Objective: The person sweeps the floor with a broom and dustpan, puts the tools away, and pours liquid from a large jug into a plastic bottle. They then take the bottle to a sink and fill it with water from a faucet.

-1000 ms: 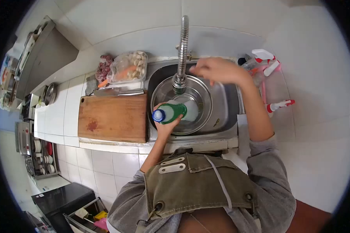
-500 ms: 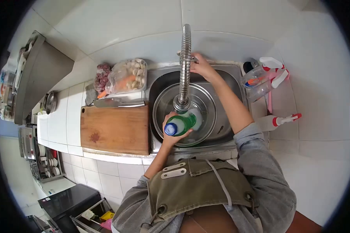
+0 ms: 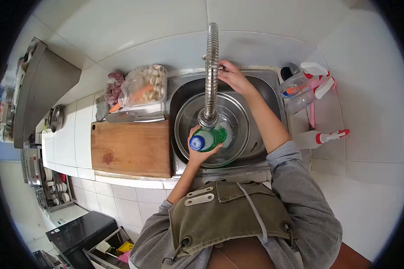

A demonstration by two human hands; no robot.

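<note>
My left hand [image 3: 201, 155] is wrapped round a green plastic bottle [image 3: 208, 139] with a blue cap, tilted with the cap toward me. The bottle is over a round metal bowl [image 3: 244, 112] that stands in the sink [image 3: 261, 94]. Whitish, sudsy liquid shows in and beside the bottle. Over it hangs the head of a flexible metal faucet [image 3: 212, 67], hiding part of the bottle. At the back of the sink, my right hand [image 3: 232, 78] has its fingers closed on the faucet handle [image 3: 221, 67], which is partly hidden.
Left of the sink lies a wooden cutting board [image 3: 132, 148], with a knife [image 3: 134, 117] along its far edge. Behind are a plastic tray of mushrooms [image 3: 155, 83] and a bag of reddish produce [image 3: 115, 88]. Several spray bottles [image 3: 300, 101] stand on the right.
The view has shifted slightly. My left hand still holds the bottle under the faucet, and my right hand stays at the faucet handle with its fingers slightly rearranged.
</note>
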